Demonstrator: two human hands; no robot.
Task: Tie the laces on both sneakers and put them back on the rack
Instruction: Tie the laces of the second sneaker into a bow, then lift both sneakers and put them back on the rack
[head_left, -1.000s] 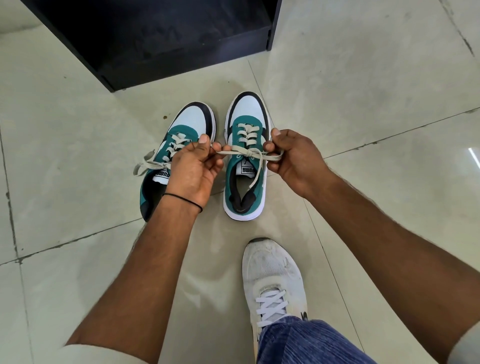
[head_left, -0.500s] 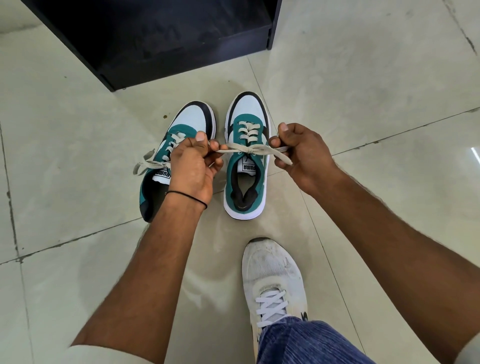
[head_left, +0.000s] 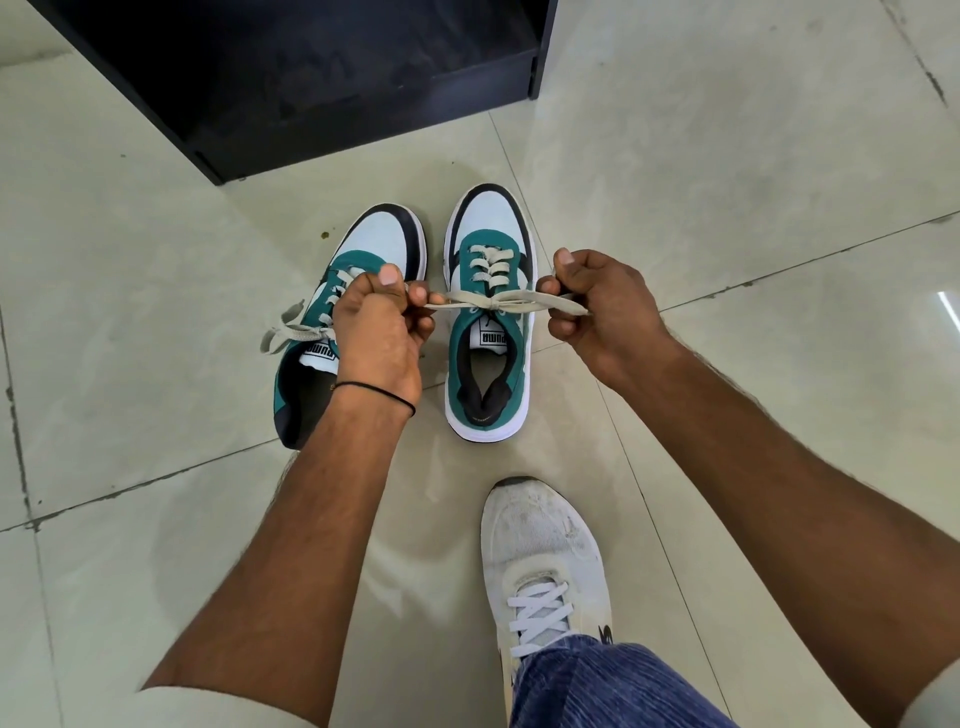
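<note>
Two green, white and black sneakers stand side by side on the tiled floor, toes pointing away from me. The right sneaker (head_left: 488, 332) has its beige lace (head_left: 491, 302) stretched sideways across the tongue with a knot at the middle. My left hand (head_left: 382, 332) pinches the lace's left end and my right hand (head_left: 587, 306) pinches its right end. The left sneaker (head_left: 358, 291) is partly hidden by my left hand and wrist; its lace (head_left: 293, 332) hangs loose off its left side. The black rack (head_left: 322, 78) stands just beyond the sneakers.
My own foot in a white shoe (head_left: 543, 561) rests on the floor below the right sneaker, with a blue trouser leg (head_left: 602, 686) over it. Pale floor tiles (head_left: 727, 156) surround the sneakers on every side.
My hands have drawn apart sideways, pulling the right sneaker's lace taut; the hanging loop seen a second ago has tightened into a small knot at the middle.
</note>
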